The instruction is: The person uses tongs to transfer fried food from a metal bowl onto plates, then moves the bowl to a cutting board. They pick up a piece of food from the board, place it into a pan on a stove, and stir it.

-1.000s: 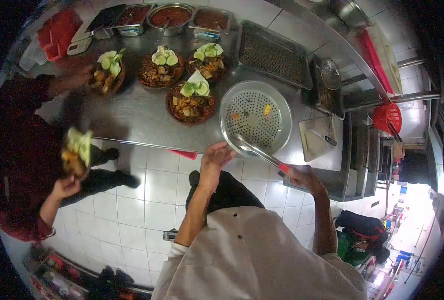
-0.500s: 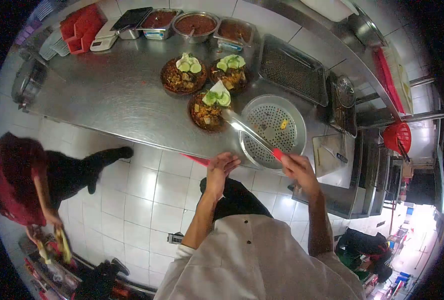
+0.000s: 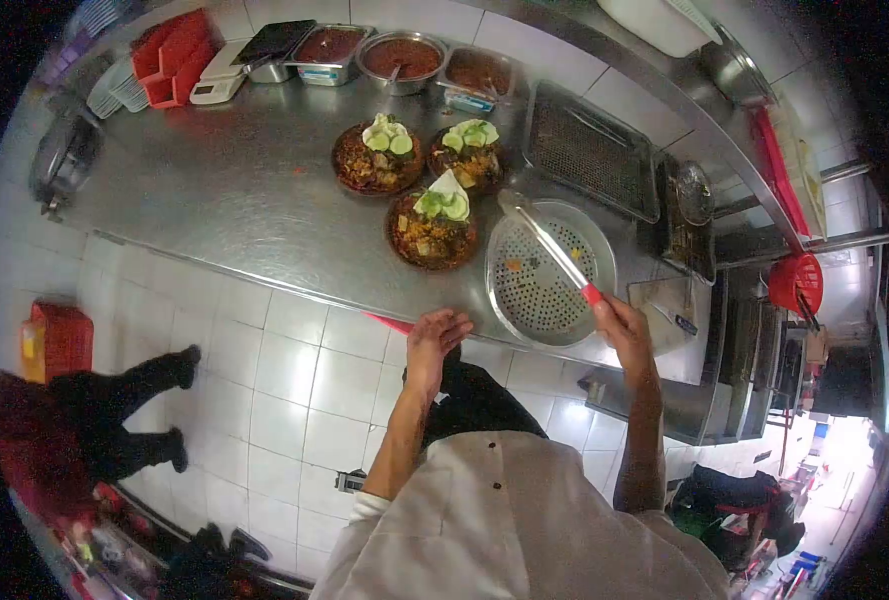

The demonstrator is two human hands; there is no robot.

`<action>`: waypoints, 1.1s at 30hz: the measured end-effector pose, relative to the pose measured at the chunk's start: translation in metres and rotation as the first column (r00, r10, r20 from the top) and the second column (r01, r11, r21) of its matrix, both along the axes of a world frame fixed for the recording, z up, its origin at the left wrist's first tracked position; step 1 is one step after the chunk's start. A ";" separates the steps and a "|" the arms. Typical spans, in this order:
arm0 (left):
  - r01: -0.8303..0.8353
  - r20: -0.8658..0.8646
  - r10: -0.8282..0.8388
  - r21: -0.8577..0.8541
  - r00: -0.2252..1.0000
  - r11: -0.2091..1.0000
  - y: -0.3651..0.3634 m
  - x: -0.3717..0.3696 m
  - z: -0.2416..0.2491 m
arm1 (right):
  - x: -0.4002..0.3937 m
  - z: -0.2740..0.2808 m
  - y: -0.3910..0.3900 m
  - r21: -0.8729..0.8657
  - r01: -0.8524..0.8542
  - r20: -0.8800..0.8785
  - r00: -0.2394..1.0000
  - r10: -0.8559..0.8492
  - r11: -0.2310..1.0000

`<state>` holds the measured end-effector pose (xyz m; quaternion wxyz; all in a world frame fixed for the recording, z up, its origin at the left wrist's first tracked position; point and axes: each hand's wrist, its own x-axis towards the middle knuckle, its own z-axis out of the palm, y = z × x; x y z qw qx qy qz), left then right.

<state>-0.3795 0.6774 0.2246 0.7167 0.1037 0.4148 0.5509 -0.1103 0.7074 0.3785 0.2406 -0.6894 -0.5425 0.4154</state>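
My right hand (image 3: 622, 328) grips the red handle of metal tongs (image 3: 562, 258), their tips above the left rim of a perforated metal colander (image 3: 545, 312). My left hand (image 3: 439, 345) holds nothing, its fingers loosely extended near the counter's front edge. Just beyond it sits the nearest brown dish of food (image 3: 427, 240), topped with pale green slices and a white wedge. Behind stand two similar dishes, a left one (image 3: 363, 165) and a right one (image 3: 473, 170). Small food bits lie in the colander.
Along the back of the steel counter (image 3: 215, 190) stand several sauce pans (image 3: 399, 55), a white scale (image 3: 219, 88) and red bins (image 3: 173, 62). A wire-rack tray (image 3: 595, 150) and a cutting board (image 3: 660, 305) lie right. A co-worker (image 3: 40, 430) is at the lower left.
My right hand has drawn the tongs right, from the nearest dish to over the colander. The left hand shifted slightly. A red crate now shows beside the co-worker, whose stance has changed.
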 end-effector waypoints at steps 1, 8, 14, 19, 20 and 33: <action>0.014 0.005 -0.014 0.012 1.000 1.000 0.001 0.002 0.000 | 0.006 0.003 -0.005 -0.014 0.027 0.016 1.000 -0.027 1.000; 0.159 -0.016 -0.159 0.003 0.987 0.987 0.015 0.021 0.015 | 0.050 -0.007 -0.055 0.004 -0.012 0.193 0.981 0.011 1.000; 0.239 -0.027 -0.238 0.065 0.971 0.969 0.020 0.038 0.005 | 0.032 -0.014 -0.066 0.052 0.000 0.349 0.937 -0.018 0.999; 0.249 -0.013 -0.249 0.086 0.968 0.965 0.021 0.039 0.005 | 0.044 0.006 -0.081 -0.165 -0.103 0.331 0.931 0.154 0.981; 0.249 -0.010 -0.249 0.077 0.969 0.965 0.021 0.039 0.005 | 0.045 0.008 -0.084 -0.169 -0.087 0.330 0.934 0.140 0.982; 0.304 -0.194 -0.267 0.195 0.944 0.933 0.027 0.072 0.008 | 0.040 0.013 -0.098 0.062 0.068 0.312 0.946 -0.084 0.996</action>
